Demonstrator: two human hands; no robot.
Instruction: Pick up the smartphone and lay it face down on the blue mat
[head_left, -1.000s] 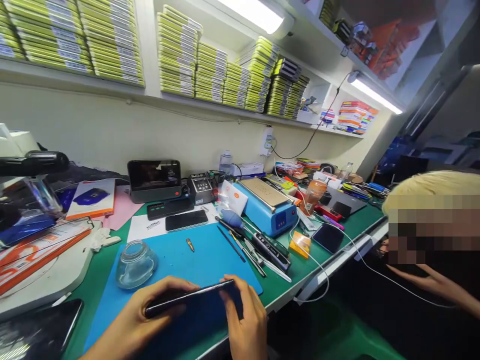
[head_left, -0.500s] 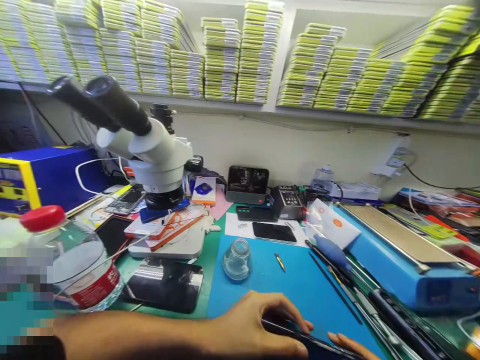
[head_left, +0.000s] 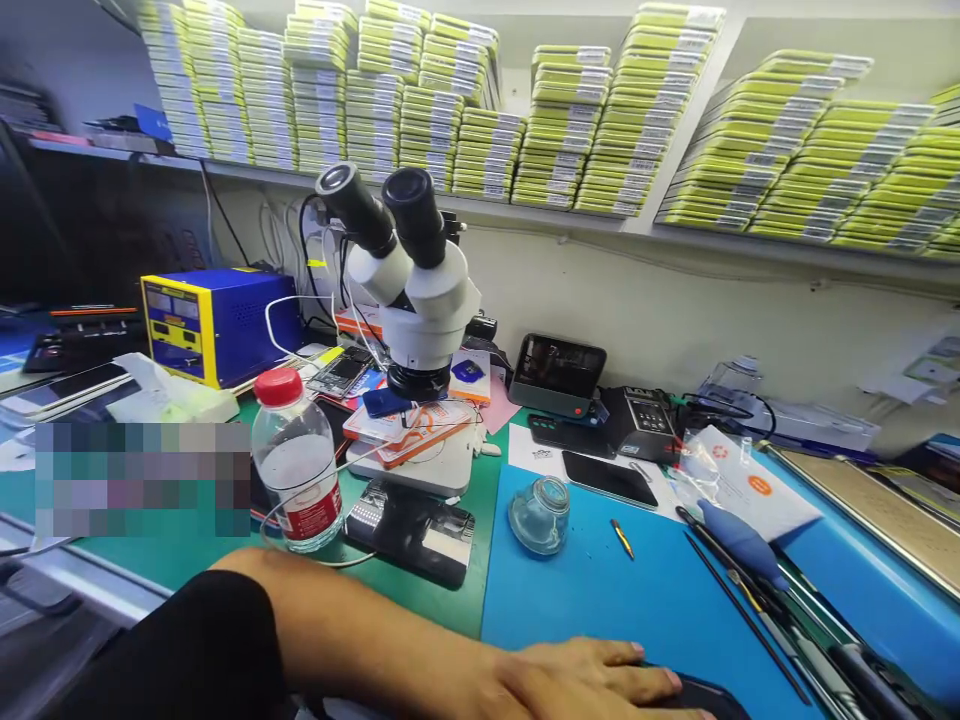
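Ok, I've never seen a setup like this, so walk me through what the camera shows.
There is no machine here: a person works with bare hands. One camera, worn on the head, looks forward and down over the bench. The left hand is at the bottom, its fingers over a dark, flat object that the frame cuts off; whether it is gripped is hard to tell. The right hand is out of view. On the blue mat stands a glass jar. To the left of the mat are a microscope with two eyepieces and a red-capped bottle.
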